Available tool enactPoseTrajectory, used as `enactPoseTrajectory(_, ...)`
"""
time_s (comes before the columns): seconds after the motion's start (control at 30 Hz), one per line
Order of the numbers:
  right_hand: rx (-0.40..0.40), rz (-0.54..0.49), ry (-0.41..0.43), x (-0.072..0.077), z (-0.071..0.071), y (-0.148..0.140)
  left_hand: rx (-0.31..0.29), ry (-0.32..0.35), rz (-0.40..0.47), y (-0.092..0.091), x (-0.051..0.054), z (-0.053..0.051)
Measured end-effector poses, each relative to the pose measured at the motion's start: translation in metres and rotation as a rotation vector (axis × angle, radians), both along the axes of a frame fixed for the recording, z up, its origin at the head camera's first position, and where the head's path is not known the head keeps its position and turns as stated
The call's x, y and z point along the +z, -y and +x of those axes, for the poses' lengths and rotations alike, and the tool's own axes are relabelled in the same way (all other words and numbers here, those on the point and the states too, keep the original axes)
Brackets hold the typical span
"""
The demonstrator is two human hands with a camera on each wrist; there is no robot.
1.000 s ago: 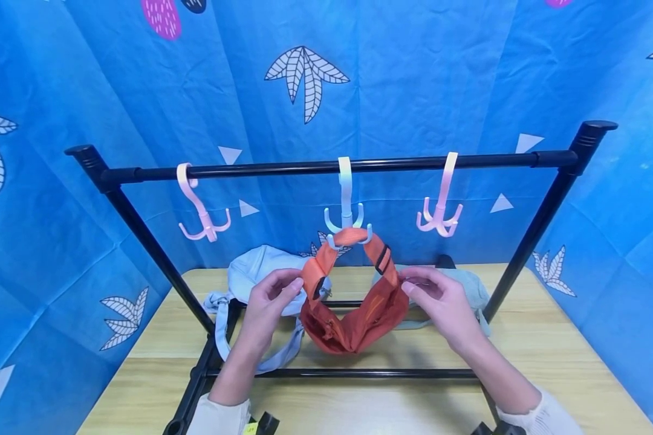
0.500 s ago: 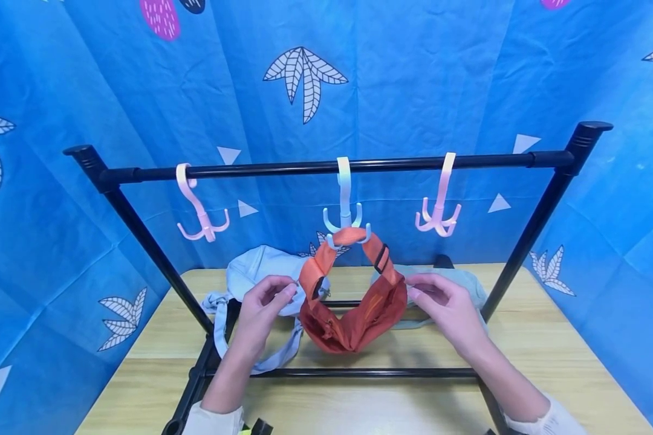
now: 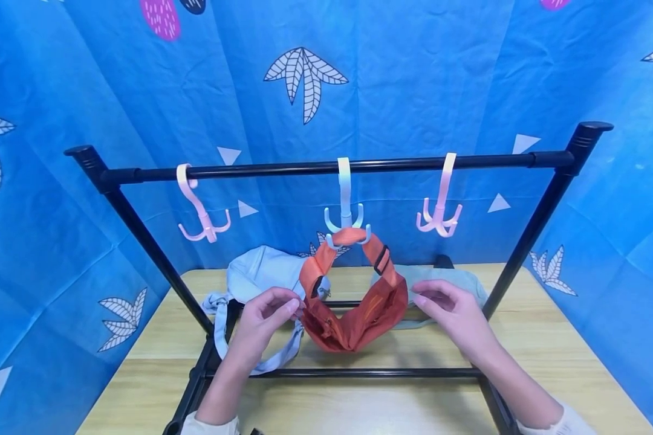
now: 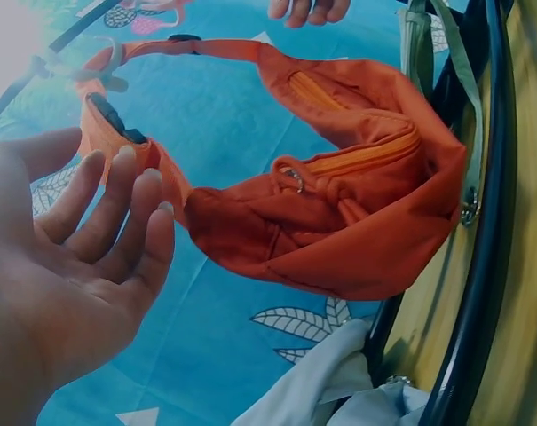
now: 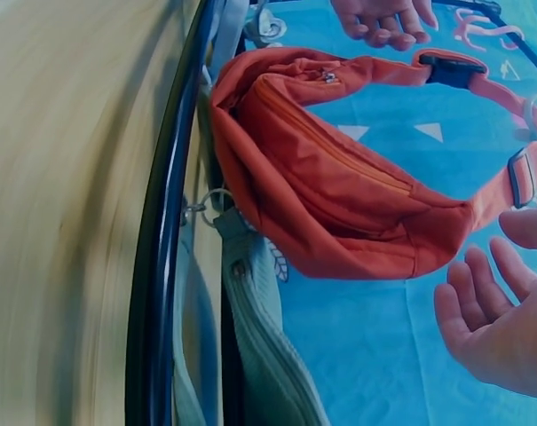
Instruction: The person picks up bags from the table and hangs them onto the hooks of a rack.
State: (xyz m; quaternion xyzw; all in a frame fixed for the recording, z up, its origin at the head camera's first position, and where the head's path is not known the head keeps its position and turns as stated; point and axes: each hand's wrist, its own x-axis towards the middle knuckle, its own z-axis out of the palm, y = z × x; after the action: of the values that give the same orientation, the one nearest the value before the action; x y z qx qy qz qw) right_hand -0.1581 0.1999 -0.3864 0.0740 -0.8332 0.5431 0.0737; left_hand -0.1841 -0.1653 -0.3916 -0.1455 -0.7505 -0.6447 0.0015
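Observation:
A red-orange waist bag [image 3: 354, 332] hangs by its strap from the light blue four-pronged hook [image 3: 346, 190] in the middle of the rail. Its zips and a black buckle show in both wrist views. My left hand [image 3: 261, 320] is at the bag's left side, fingers loosely bent and holding nothing. In the left wrist view its fingertips are close to the bag; I cannot tell whether they touch. My right hand [image 3: 457, 314] is just off the bag's right side. Its relaxed fingers [image 5: 490, 288] are apart from the cloth in the right wrist view.
Pink hooks hang on the black rail [image 3: 283, 168], one left [image 3: 198, 208] and one right [image 3: 441, 202]. A pale blue bag [image 3: 261, 272] lies behind on the wooden table [image 3: 549, 338], left. A grey-green bag [image 3: 462, 281] lies right. A lower bar [image 3: 354, 373] crosses in front.
Both hands have let go of the waist bag. The right hand has drawn off to the right, and the left has dropped slightly beside the bag. The bag stays on the hook.

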Motion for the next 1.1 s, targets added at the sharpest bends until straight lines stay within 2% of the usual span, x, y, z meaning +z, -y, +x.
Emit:
enactPoseTrajectory(0.13, -0.007, 0.021, 0.007, -0.002, 0.001, -0.004, -0.053, 0.052, -0.013, -0.003, -0.004, 0.002)
enactPoseTrajectory(0.23, -0.013, 0.041, 0.022, -0.002, 0.003, -0.007, -0.085, 0.067, -0.031, -0.007, -0.006, 0.003)
enactPoseTrajectory(0.43, -0.021, 0.110, 0.039, -0.002, 0.004, -0.011, -0.153, 0.055, -0.065, -0.016, -0.009, 0.004)
enactPoseTrajectory(0.6, -0.024, 0.193, 0.029, -0.005, 0.003, -0.015, -0.202, 0.040, -0.130, -0.027, -0.011, 0.005)
enactPoseTrajectory(0.8, 0.005, 0.281, 0.029, -0.010, 0.001, -0.019, -0.240, 0.016, -0.187, -0.038, -0.011, 0.006)
enactPoseTrajectory(0.93, 0.018, 0.309, 0.030, -0.013, 0.000, -0.019, -0.276, 0.001, -0.195, -0.044, -0.011, 0.007)
enactPoseTrajectory(1.1, 0.023, 0.348, -0.005, -0.018, 0.000, -0.020, -0.299, 0.039, -0.182, -0.053, -0.015, 0.009)
